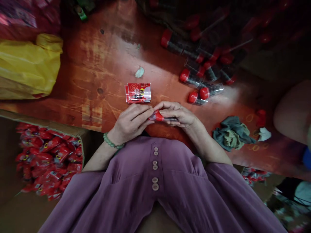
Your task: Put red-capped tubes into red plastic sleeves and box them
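Both of my hands meet at the table's near edge, around a small red-capped tube (159, 116). My right hand (178, 115) is closed round its dark, clear-walled body, which points right. With its fingertips, my left hand (132, 119) pinches clear plastic wrapping (152, 116) at the red end; how far the plastic covers the tube is hard to tell. Just beyond my fingers lies a small stack of red printed cards or packets (139, 93). Several similar red-capped tubes (190, 77) lie loose in a heap to the right.
A carton (83, 142) full of red packaged pieces stands at lower left. Yellow plastic (29, 68) covers the table's left end. Right of my arm are a crumpled grey-green cloth (232, 132) and rubber bands (254, 148). Part of another person (293, 111) shows at far right.
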{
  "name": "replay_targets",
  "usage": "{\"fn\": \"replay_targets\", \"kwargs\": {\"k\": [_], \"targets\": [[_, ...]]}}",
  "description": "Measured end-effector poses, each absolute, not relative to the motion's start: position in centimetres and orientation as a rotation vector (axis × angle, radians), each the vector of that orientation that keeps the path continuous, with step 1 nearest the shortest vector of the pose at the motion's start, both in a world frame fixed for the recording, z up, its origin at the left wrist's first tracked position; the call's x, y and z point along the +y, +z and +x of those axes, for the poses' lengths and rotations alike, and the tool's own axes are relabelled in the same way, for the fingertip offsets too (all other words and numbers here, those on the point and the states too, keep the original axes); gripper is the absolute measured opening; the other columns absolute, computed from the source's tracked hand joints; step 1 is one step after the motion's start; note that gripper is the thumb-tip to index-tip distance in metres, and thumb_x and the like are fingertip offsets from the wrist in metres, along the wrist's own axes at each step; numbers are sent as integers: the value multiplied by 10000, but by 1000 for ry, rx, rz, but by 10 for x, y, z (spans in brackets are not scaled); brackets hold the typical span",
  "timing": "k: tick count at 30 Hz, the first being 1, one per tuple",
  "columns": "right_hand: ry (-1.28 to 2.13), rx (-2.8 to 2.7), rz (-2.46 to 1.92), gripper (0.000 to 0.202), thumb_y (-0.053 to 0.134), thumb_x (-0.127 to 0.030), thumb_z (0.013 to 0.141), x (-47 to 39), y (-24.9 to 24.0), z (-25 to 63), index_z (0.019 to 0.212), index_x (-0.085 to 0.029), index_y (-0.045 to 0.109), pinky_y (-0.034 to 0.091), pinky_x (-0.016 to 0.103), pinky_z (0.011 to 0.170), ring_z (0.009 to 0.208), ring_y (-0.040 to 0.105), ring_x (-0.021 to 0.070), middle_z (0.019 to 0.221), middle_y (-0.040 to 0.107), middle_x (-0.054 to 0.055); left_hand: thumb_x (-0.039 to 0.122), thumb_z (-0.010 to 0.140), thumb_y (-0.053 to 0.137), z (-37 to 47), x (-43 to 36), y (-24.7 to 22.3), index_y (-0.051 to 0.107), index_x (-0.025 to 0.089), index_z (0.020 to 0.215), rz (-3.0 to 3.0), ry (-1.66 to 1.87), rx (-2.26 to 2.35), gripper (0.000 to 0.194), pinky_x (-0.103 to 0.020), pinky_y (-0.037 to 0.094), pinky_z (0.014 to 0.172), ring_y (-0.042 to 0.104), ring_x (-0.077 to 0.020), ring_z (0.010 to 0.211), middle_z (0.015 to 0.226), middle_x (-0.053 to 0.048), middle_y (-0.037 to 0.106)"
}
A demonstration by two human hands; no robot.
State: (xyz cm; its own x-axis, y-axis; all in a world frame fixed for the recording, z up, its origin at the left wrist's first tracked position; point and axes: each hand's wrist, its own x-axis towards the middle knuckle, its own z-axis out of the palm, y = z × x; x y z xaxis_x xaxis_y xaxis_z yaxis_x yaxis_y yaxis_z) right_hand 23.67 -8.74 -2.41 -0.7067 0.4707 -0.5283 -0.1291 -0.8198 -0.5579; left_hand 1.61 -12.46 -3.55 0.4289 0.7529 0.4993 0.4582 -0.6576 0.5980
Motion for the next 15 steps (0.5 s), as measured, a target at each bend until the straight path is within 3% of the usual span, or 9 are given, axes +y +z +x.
{"fn": "replay_targets", "kwargs": {"k": [8, 15], "targets": [[2465, -731, -1097, 332, 781, -325, 775, -88, -19, 232, 1011, -163, 613, 187, 114, 288, 359, 407, 24, 561, 588, -92, 272, 915, 657, 24, -123, -43, 723, 238, 992, 2416, 991, 1127, 108, -351, 530, 751, 678, -185, 889, 971, -43, 779], [2412, -812, -1088, 311, 769, -356, 800, -91, -16, 232, 994, -160, 624, 208, 127, 312, 380, 375, 19, 567, 568, -89, 240, 900, 672, 23, -120, -46, 708, 224, 1066, 2457, 1049, 1021, 170, -371, 527, 828, 682, -196, 962, 1050, -46, 774]]}}
